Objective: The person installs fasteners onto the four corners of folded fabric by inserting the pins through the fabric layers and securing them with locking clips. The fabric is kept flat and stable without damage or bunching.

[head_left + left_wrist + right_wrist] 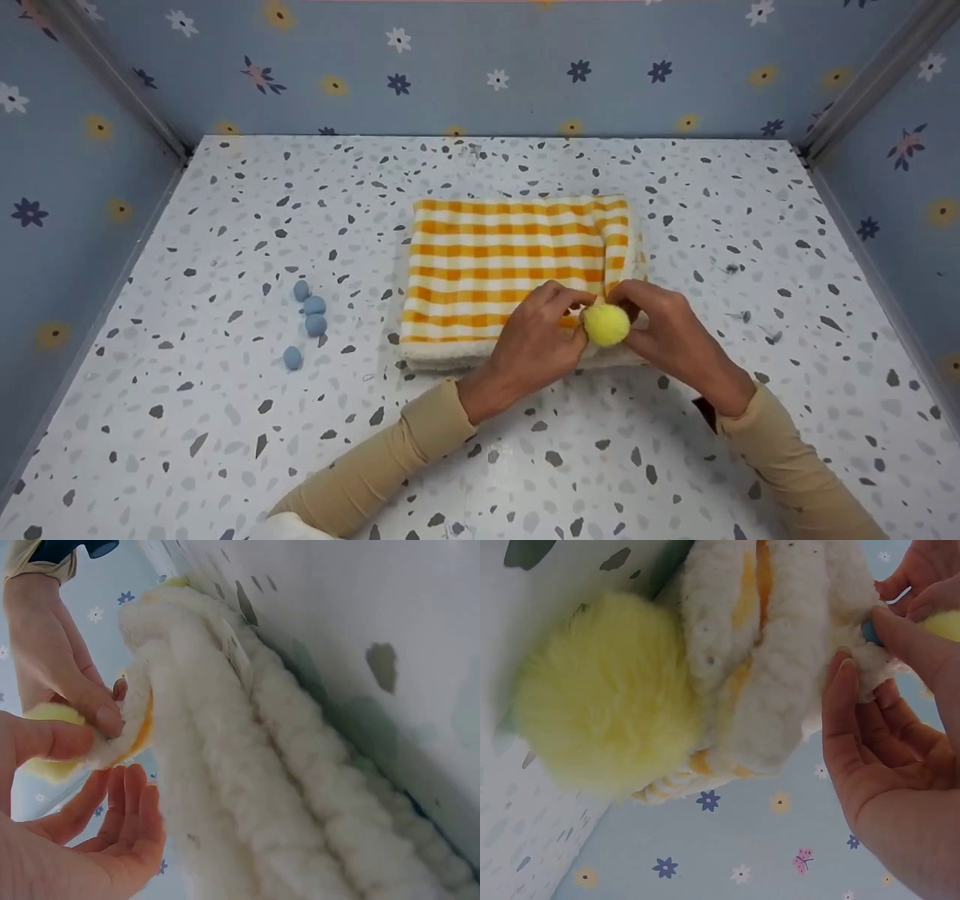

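A folded blanket (487, 262), checked orange and white with white fleece beneath, lies mid-table. At its near right corner hangs a fluffy yellow pompom (606, 325). My left hand (536, 330) pinches the fleece corner just left of the pompom. From the other side my right hand (671, 326) grips the same raised corner. In the right wrist view a small blue cap (869, 633) shows under the right thumb, against the fleece. A second yellow pompom (607, 697) hangs at the blanket's side there. Fingertips partly hide the pinched fabric.
Several small blue caps (315, 324) lie on the speckled table (187, 420) left of the blanket. To the right are small pins (772, 337) with flat heads. Flower-patterned walls (487, 67) enclose the back and both sides.
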Available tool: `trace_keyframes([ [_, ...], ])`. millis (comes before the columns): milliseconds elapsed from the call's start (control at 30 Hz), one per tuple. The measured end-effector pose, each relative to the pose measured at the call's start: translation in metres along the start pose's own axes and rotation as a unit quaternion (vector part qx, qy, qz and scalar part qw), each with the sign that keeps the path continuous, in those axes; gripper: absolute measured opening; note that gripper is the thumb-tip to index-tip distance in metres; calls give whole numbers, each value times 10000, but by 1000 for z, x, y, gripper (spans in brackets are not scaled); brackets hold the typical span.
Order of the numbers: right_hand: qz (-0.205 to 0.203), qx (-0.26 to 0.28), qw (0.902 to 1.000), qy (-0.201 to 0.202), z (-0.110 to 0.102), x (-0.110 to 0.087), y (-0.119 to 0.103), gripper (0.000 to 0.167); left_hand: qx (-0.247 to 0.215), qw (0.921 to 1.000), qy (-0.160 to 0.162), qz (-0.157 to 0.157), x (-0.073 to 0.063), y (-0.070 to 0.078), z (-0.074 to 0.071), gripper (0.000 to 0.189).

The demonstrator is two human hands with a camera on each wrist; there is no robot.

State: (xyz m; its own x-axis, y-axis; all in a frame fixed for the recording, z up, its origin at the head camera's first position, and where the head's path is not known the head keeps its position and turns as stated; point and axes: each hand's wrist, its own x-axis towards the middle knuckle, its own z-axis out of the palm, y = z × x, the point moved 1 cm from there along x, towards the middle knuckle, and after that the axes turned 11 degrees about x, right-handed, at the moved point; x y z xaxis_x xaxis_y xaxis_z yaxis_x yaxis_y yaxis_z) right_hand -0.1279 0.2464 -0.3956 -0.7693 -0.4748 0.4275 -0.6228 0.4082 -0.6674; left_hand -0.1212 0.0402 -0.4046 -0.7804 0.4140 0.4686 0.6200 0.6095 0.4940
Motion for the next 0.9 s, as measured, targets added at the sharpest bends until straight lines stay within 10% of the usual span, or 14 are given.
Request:
trace_keyframes([
  [433,87,109,9999,-85,-2,-3,1,26,1499,9821,1095,-320,-12,-44,-30,12],
  [900,42,17,9998,-170,1,-2,0,27,2537,9523,1334,-1048,-42,-98,-74,14],
])
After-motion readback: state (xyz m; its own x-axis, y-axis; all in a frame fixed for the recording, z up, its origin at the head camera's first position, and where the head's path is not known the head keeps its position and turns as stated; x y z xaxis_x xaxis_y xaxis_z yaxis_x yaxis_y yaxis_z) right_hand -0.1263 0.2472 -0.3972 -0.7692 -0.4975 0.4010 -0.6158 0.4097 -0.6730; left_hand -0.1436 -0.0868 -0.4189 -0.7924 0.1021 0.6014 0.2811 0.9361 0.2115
